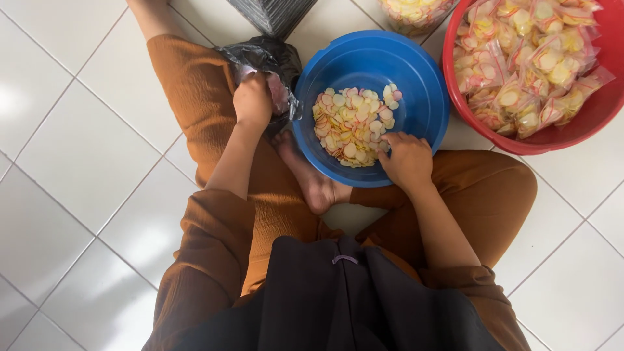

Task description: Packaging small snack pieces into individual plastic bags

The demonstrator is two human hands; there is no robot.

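Nearby, red basin [585, 123] (perhaps clear packets [526, 58]).

Right hand [406, 158] rests fingertips in the pale crackers [351, 123] inside the blue basin [416, 78]. Left hand [252, 101] grips a black plastic bag [266, 55]. Red basin [585, 123] holds bagged crackers [526, 58].

Round blue plastic basin [422, 97] on white tiled floor [84, 149], holding a loose heap of thin pale yellow, pink-edged crackers [351, 123]; crumpled black plastic bag [266, 58] just beside its left rim, mouth open.
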